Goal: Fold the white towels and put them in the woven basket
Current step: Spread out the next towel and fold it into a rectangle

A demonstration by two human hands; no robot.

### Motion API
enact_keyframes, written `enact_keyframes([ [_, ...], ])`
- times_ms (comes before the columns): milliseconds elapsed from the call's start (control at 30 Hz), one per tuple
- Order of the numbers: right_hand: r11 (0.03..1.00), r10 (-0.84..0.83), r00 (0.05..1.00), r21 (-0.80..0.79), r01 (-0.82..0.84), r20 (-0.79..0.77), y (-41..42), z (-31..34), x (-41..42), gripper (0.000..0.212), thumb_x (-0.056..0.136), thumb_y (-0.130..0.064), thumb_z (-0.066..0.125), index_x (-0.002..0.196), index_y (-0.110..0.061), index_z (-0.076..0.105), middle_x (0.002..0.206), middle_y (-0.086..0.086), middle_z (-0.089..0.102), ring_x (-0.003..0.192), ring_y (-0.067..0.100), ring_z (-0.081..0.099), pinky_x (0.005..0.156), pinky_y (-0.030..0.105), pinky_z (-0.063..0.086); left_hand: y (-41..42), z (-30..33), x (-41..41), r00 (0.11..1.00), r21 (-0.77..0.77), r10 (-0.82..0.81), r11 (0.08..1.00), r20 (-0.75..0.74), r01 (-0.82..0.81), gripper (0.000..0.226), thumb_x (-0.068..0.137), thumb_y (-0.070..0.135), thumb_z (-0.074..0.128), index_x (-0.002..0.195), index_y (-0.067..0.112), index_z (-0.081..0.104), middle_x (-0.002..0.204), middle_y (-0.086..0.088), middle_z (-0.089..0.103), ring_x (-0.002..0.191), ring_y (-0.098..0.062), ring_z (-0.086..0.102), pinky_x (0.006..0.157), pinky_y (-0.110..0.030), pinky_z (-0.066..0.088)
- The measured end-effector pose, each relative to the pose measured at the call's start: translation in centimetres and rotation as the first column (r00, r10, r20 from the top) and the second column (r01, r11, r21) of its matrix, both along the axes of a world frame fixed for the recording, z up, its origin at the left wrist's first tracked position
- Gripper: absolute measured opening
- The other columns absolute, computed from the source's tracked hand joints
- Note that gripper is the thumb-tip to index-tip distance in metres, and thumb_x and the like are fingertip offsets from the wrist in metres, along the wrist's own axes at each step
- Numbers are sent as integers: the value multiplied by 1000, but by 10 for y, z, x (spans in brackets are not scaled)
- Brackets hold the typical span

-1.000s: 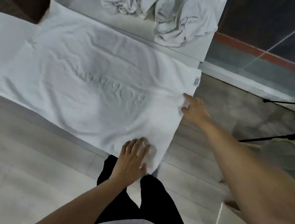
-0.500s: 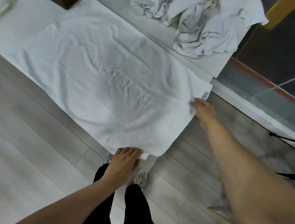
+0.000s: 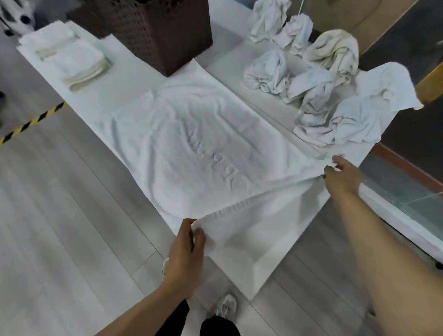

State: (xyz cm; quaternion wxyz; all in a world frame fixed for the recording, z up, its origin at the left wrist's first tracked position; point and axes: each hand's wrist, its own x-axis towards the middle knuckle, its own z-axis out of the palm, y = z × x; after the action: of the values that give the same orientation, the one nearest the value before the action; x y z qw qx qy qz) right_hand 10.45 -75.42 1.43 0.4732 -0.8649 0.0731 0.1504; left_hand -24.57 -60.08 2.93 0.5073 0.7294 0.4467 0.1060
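White table (image 3: 262,265) bears embossed towel (image 3: 200,143), near edge lifted.

A white towel (image 3: 197,143) with raised lettering is lying spread flat in front of me, its near edge lifting. Crumpled white towels (image 3: 322,88) are heaping to its right; the dark brown woven basket (image 3: 161,26) is standing upright behind it.

Crumpled towels (image 3: 323,91) crowd the table's (image 3: 134,84) right; woven basket (image 3: 161,26) blocks the far edge.
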Motion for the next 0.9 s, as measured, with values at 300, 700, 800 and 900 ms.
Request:
enact_keyframes([
  [300, 993, 87, 986, 69, -98, 144, 128, 48, 41, 56, 78, -27, 60, 134, -26, 63, 140, 1, 57, 115, 32, 66, 99, 50, 55, 124, 68, 7, 971, -140, 97, 988, 217, -68, 36, 98, 49, 48, 95, 17, 65, 75, -17, 61, 69, -40, 59, 65, -57, 57],
  [700, 983, 182, 965, -29, -180, 190, 343, 134, 32, 53, 90, -12, 67, 141, -11, 55, 142, 13, 54, 112, 35, 66, 94, 43, 57, 316, 88, 26, 940, -348, 180, 935, 289, -72, 31, 107, 21, 44, 93, -1, 59, 71, -5, 66, 69, -18, 68, 68, -37, 62],
  [800, 974, 224, 954, -73, -214, 199, 380, 133, 38, 56, 87, -14, 67, 142, -9, 55, 142, 14, 55, 114, 37, 65, 98, 47, 55, 348, 81, 28, 934, -380, 232, 917, 272, -117, 30, 108, 19, 43, 93, -2, 58, 77, -14, 68, 74, -28, 70, 68, -41, 62],
  [900, 963, 269, 946, -87, -257, 181, 424, 127, 48, 56, 89, -15, 66, 143, -6, 54, 142, 15, 56, 113, 38, 66, 97, 38, 53, 378, 71, 30, 934, -393, 264, 907, 241, -155, 30, 108, 17, 42, 95, -4, 58, 79, -15, 70, 76, -33, 69, 67, -39, 62],
])
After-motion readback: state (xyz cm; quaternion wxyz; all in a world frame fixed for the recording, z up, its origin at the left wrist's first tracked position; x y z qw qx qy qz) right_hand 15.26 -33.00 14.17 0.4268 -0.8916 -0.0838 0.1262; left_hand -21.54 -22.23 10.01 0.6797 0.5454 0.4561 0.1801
